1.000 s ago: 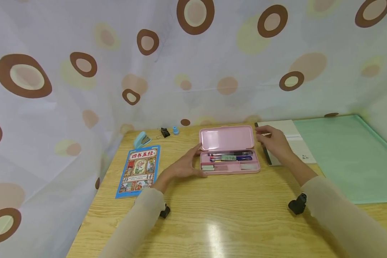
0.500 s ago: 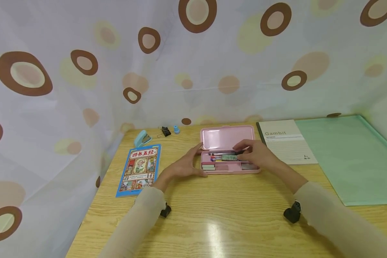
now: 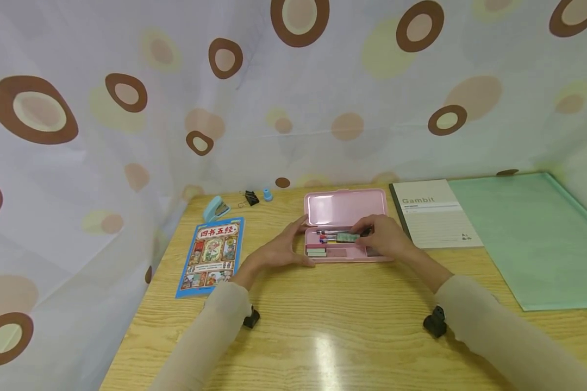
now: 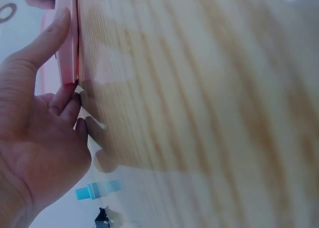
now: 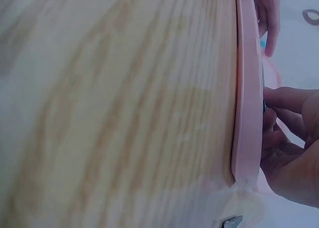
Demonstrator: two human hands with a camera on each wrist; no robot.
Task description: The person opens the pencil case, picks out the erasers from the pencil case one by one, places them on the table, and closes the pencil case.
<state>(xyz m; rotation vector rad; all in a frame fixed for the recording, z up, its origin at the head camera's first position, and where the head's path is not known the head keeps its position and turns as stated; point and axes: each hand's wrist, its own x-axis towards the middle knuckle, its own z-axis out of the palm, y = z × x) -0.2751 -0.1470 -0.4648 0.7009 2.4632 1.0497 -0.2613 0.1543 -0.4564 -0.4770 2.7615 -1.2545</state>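
Note:
An open pink pencil case (image 3: pixel 344 207) lies on the table in the head view, its lid tipped back. My left hand (image 3: pixel 280 250) grips its left end, thumb along the front wall and fingers behind, as the left wrist view (image 4: pixel 42 118) shows. My right hand (image 3: pixel 385 238) reaches into the right half of the case. In the right wrist view the thumb and fingers (image 5: pixel 289 101) pinch something dark at the rim, which looks like a pen; most of it is hidden. Beside the fingertips lie a green-labelled piece (image 3: pixel 347 237) and several pens (image 3: pixel 326 238). Pale erasers (image 3: pixel 316 252) sit front left.
To the left are a blue-edged book (image 3: pixel 211 258), a light blue stapler (image 3: pixel 216 209), a black binder clip (image 3: pixel 251 197) and a small blue bottle-shaped item (image 3: pixel 267 195). On the right, a notebook (image 3: pixel 437 214) lies beside a green mat (image 3: pixel 528 239). A patterned curtain (image 3: pixel 254 108) encloses the table.
My right hand has moved left from beside the notebook into the pencil case, covering the right ends of the pens. The left hand has stayed on the case's left end.

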